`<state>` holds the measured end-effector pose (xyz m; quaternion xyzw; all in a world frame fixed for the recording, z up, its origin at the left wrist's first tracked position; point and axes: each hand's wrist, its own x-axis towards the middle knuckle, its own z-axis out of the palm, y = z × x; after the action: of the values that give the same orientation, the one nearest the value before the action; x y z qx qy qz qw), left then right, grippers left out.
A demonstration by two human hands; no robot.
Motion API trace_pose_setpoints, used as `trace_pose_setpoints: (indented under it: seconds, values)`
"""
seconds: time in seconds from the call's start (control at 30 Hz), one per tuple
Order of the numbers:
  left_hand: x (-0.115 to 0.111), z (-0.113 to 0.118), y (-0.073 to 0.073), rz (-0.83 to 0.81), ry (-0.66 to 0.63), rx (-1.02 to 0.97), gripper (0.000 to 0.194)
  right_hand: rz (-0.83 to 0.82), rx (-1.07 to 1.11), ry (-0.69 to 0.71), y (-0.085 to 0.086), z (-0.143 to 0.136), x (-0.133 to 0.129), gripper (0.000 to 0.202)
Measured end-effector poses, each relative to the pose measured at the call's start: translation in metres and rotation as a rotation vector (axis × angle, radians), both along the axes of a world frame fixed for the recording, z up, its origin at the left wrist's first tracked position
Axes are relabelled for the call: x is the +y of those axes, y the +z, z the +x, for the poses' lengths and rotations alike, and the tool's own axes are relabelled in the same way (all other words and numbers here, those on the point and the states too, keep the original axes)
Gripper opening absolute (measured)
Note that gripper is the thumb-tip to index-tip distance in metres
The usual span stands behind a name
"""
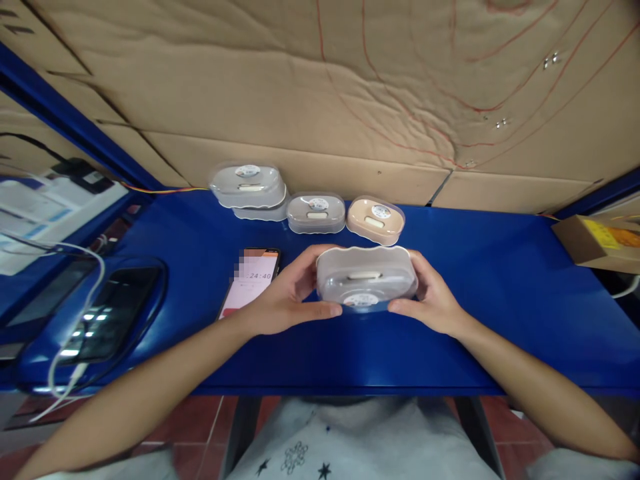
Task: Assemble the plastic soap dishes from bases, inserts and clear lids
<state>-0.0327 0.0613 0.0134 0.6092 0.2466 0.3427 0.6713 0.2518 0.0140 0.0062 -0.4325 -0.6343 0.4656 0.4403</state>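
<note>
Between my two hands, a grey oval box with a clear lid [367,275] is held above the blue table, a pale slot and a round label facing up. My left hand [295,293] grips its left end, thumb along the near edge. On the right end, my right hand [430,297] is wrapped in the same way. Behind it stand a peach box [377,221], a grey box [316,213] and, farther left, a grey box [249,185] resting on another grey piece [263,212].
A phone showing a timer [253,283] lies left of my left hand. Farther left are a dark device with a white cable [107,313] and white items [35,220]. A cardboard box [595,243] sits at the right edge. Cardboard [275,100] lines the back.
</note>
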Motion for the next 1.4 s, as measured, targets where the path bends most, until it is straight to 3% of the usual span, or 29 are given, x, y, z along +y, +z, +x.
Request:
trace_pose_setpoints:
  seconds: [0.17,0.33,0.57,0.73,0.8,0.9,1.0,1.1,1.2,1.3,1.4]
  values:
    - [-0.002,0.013,0.002,-0.488,0.051,0.017,0.063,-0.088,0.011,-0.054,-0.001,-0.004,0.001,0.078]
    - [0.004,0.014,-0.002,-0.644,0.026,-0.02,0.039,-0.044,-0.059,0.046,-0.004,-0.002,0.0,0.066]
    - [0.008,0.013,-0.004,-0.621,0.021,-0.025,0.039,-0.079,-0.068,0.107,-0.004,-0.001,-0.001,0.068]
    - [0.007,0.013,-0.003,-0.599,0.044,-0.039,0.037,-0.01,-0.106,0.048,-0.014,0.004,0.003,0.072]
    - [0.007,0.012,-0.004,-0.601,0.057,-0.032,0.037,0.097,-0.219,0.002,-0.015,0.007,0.005,0.071]
    - [0.008,0.012,-0.007,-0.641,0.068,-0.014,0.036,0.409,-0.536,-0.026,-0.011,0.012,0.006,0.075]
    - [0.009,0.014,-0.008,-0.717,0.072,-0.005,0.036,0.648,-0.766,0.027,-0.003,0.014,0.007,0.088]
    - [0.008,0.015,-0.006,-0.764,0.081,-0.01,0.034,0.708,-0.766,0.137,-0.001,0.013,0.006,0.097]
    - [0.005,0.017,0.0,-0.759,0.038,0.031,0.038,0.783,-0.709,0.146,-0.003,0.011,0.005,0.088]
    - [-0.001,0.015,0.005,-0.664,-0.048,0.11,0.054,0.846,-0.648,0.1,-0.006,0.01,0.004,0.077]
    - [-0.007,0.01,0.003,-0.344,0.013,0.154,0.069,0.823,-0.601,0.047,-0.003,0.01,0.002,0.074]
